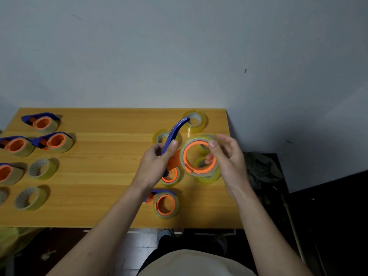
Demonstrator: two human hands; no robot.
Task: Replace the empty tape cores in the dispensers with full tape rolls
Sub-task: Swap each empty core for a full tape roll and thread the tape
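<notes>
Left hand [157, 162] grips the blue dispenser handle [173, 134]; right hand [225, 156] pinches the tape roll [199, 157] on its orange hub, above the table [111, 156].

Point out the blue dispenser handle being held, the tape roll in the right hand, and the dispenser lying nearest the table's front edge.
Blue dispenser handle [175, 130], head view, mid-handle.
Tape roll [184, 156], head view, left rim.
Nearest dispenser [166, 205], head view, orange hub.

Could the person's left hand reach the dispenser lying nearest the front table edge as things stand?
Probably not straight away: the left hand grips a blue handle. Once freed, the dispenser lies just below it, nothing between.
</notes>
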